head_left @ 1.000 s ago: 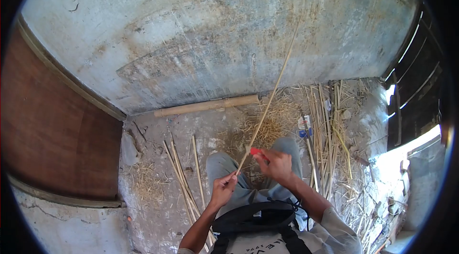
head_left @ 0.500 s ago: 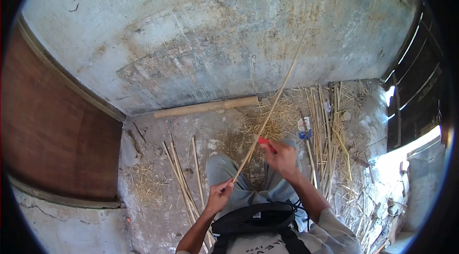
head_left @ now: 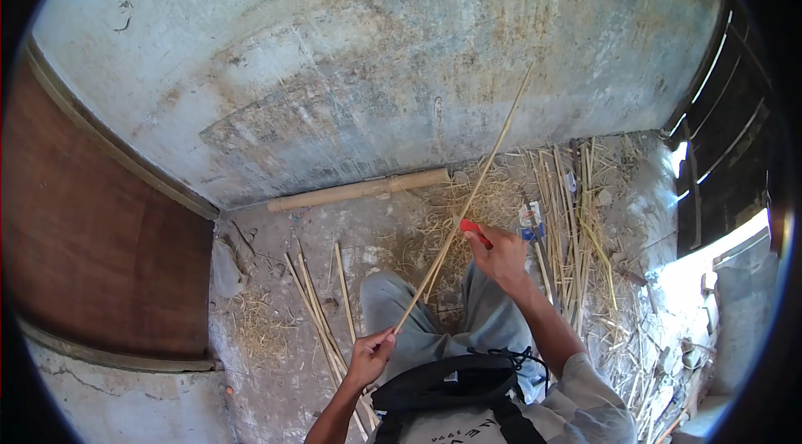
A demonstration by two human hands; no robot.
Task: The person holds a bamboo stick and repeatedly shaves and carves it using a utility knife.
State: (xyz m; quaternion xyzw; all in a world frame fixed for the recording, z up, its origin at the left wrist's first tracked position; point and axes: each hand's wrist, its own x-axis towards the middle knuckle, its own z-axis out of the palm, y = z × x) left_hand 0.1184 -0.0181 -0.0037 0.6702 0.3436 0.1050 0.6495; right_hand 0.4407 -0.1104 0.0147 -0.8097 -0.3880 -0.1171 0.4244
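My left hand pinches the lower end of a long, thin bamboo strip, which slants up and to the right in front of the wall. Farther up the strip, my right hand is closed around a red-handled tool. The tool's front end meets the strip; its blade is too small to make out. Below the tool a thin sliver hangs away from the strip, between my knees.
A thick bamboo pole lies along the wall. Several strips lie left of my legs, and a bundle of strips lies to the right. Shavings and a blue-and-white packet are on the floor.
My right hand and the red tool have moved up and away along the strip. My left hand has shifted down and left with its end. A split sliver now shows below the tool.
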